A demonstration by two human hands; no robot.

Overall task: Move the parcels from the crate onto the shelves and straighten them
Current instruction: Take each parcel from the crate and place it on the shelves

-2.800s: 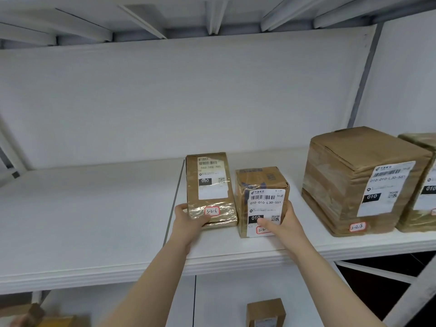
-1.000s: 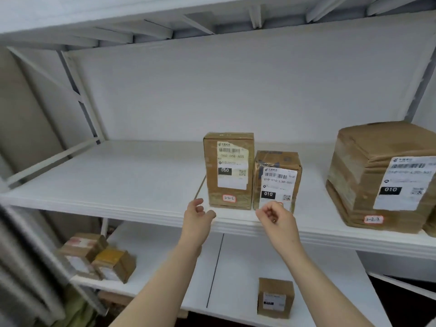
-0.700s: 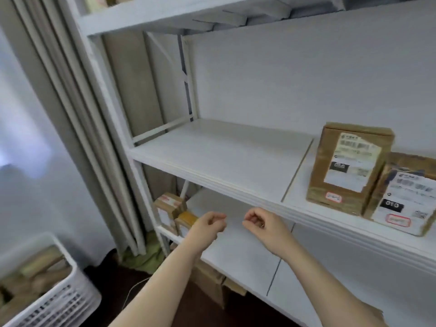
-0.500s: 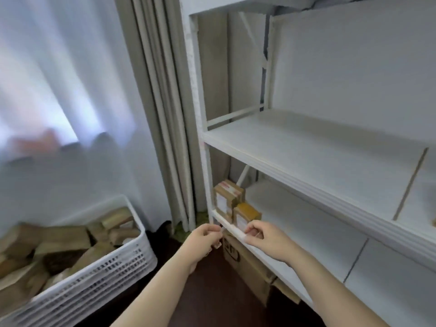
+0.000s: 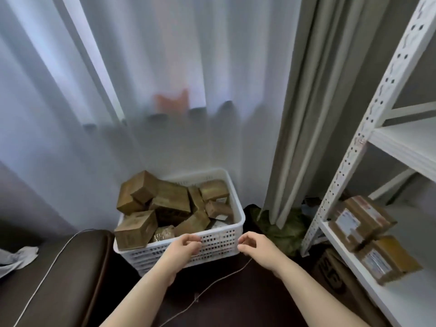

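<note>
Head view: most parcels (image 5: 171,201) lie in crate (image 5: 219,244) at 12 o'clock, few on shelf (image 5: 405,300) at 3 o'clock; left grip (image 5: 182,247), right grip (image 5: 256,247) loosely curled, empty.

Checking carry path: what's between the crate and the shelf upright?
Head view: a grey curtain hangs there, with a crumpled green bundle on the floor at its foot.

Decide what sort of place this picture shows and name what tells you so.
Probably a parcel storeroom: a white slotted-metal shelving rack holds labelled brown cardboard parcels, and a white perforated plastic crate is heaped with more brown boxes.
</note>
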